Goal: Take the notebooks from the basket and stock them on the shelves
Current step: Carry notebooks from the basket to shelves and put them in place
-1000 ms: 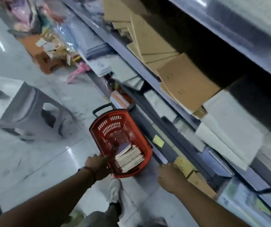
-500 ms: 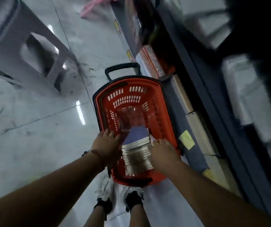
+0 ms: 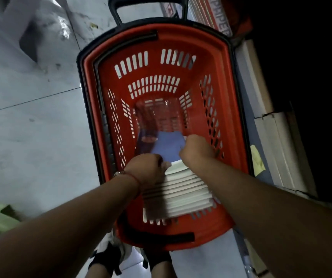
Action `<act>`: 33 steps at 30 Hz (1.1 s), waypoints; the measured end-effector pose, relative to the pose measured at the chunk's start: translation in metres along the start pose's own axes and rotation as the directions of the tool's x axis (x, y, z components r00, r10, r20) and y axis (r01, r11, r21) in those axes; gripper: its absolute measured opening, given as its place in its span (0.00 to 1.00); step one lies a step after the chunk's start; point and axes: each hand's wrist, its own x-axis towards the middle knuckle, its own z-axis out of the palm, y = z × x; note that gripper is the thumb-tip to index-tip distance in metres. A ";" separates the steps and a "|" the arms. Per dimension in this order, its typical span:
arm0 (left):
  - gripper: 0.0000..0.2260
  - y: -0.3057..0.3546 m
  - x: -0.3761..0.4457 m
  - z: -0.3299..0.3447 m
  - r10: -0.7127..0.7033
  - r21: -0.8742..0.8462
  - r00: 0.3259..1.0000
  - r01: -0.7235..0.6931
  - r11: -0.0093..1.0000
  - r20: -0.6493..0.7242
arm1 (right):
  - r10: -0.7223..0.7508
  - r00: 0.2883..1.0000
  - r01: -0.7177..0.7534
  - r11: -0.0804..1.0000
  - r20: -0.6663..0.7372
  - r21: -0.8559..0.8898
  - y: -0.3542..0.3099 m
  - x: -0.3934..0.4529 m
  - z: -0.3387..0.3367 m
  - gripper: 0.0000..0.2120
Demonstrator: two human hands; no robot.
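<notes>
A red plastic basket (image 3: pixel 229 109) with black trim stands on the floor below me. Inside its near end lies a leaning stack of notebooks (image 3: pixel 181 193), white page edges showing, with a blue cover (image 3: pixel 169 146) on top. My left hand (image 3: pixel 147 169) is curled over the stack's left upper corner. My right hand (image 3: pixel 197 149) is curled over the right upper edge of the blue-covered notebook. Both hands grip the stack from either side inside the basket.
The basket's black pull handle (image 3: pixel 119 9) points away from me. A grey plastic stool (image 3: pixel 20 27) stands at the far left. Low shelving with boxes (image 3: pixel 277 137) runs along the right, dark above. My shoes (image 3: pixel 109 257) are just behind the basket.
I have bent down closer over the basket. Both hands moved from the basket's rim and the shelf side onto the notebook stack and curled around its top.
</notes>
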 end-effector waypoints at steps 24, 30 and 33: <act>0.08 0.061 -0.084 -0.061 0.208 -0.004 0.887 -0.230 0.973 -0.412 | -0.028 0.973 -0.167 0.605 0.231 0.779 -0.010 -0.080 -0.080 0.18; 0.12 0.080 -0.137 -0.101 -0.146 -0.619 0.951 -0.058 0.783 -0.273 | -0.120 0.967 -0.148 0.448 0.223 0.882 0.036 -0.166 -0.153 0.17; 0.20 0.082 -0.156 -0.139 -0.244 -0.643 0.929 0.009 0.766 -0.277 | -0.204 0.955 -0.128 0.365 0.214 0.922 0.061 -0.218 -0.191 0.13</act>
